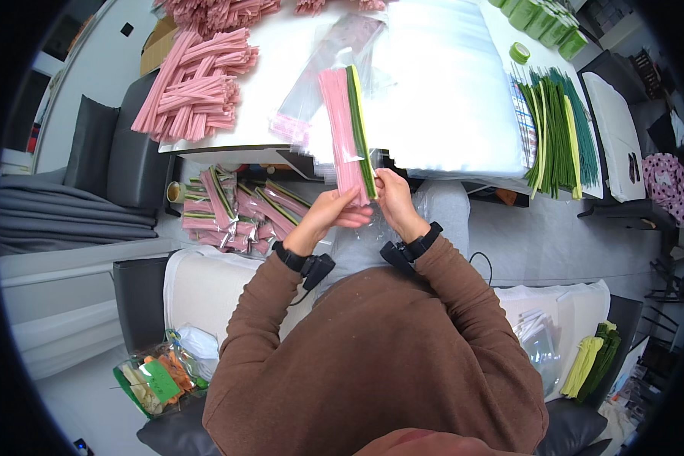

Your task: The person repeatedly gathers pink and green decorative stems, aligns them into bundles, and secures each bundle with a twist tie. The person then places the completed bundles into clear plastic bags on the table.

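A flat bundle of pink chenille stems (342,119) extends away from me over the table's front edge, in what looks like a clear plastic sleeve. Dark green stems (359,125) and a yellow-green strip run along its right side. My left hand (333,214) grips the lower end, thumb on top and fingers beneath. At the lower right corner, the fingertips of my right hand (394,196) pinch together beside the green stems; whether they hold the sleeve's edge or a stem is hard to tell. Behind the bundle lie flat clear plastic bags (325,74) on the white table (268,102).
Stacked pink stems (199,85) cover the table's left. At right lie green stems (553,131), a green tape roll (519,53) and wrapped green rolls (541,23). Bagged bundles (233,211) are piled below the table at left. A bag of orange items (162,379) sits lower left.
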Demonstrator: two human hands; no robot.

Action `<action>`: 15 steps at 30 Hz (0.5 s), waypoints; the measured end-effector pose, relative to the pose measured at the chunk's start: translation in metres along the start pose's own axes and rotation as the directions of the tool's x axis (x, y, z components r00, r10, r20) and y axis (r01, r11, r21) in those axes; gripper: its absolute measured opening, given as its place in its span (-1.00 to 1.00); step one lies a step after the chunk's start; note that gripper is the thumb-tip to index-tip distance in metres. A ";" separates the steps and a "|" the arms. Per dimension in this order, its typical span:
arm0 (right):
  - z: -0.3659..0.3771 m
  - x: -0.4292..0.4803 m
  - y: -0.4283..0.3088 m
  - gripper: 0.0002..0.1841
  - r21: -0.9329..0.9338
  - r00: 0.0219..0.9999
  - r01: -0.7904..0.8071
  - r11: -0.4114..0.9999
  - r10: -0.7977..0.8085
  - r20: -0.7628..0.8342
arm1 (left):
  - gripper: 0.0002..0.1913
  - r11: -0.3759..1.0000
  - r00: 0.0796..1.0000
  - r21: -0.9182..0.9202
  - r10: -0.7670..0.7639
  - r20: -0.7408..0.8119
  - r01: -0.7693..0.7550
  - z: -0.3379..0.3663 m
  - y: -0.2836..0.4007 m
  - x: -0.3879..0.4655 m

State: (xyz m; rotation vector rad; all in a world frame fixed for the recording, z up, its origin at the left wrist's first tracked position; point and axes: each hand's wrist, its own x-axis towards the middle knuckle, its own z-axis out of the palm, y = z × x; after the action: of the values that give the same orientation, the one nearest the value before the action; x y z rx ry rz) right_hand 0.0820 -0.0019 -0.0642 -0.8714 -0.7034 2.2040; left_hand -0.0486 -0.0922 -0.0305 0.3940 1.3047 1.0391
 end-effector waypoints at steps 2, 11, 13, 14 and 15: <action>-0.002 0.002 -0.002 -0.81 -0.078 0.999 0.018 0.997 -0.021 -0.037 | -0.38 0.921 0.971 0.389 0.103 -0.213 -0.013 -0.001 0.005 -0.016; -0.006 -0.006 0.000 -0.78 -0.219 0.996 0.058 0.974 -0.041 0.081 | -0.14 -0.261 0.562 0.891 0.700 0.439 -0.371 0.004 0.049 -0.001; -0.006 -0.012 0.000 -0.77 -0.216 0.991 0.050 0.975 -0.021 0.136 | -0.18 -0.286 0.586 0.909 0.696 0.415 -0.304 0.003 0.057 0.013; -0.010 -0.016 -0.002 -0.76 -0.298 0.979 0.030 0.954 0.031 0.200 | -0.21 -0.297 0.579 0.916 0.710 0.400 -0.269 0.003 0.061 0.020; -0.010 -0.019 -0.002 -0.76 -0.321 0.978 0.029 0.947 0.040 0.204 | -0.22 -0.317 0.591 0.922 0.709 0.385 -0.221 0.003 0.063 0.026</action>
State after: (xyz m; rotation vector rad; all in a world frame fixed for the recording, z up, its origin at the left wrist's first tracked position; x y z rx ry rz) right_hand 0.1011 -0.0124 -0.0620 -0.8033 -1.1910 2.2412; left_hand -0.0728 -0.0372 0.0024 2.3086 2.2102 0.5128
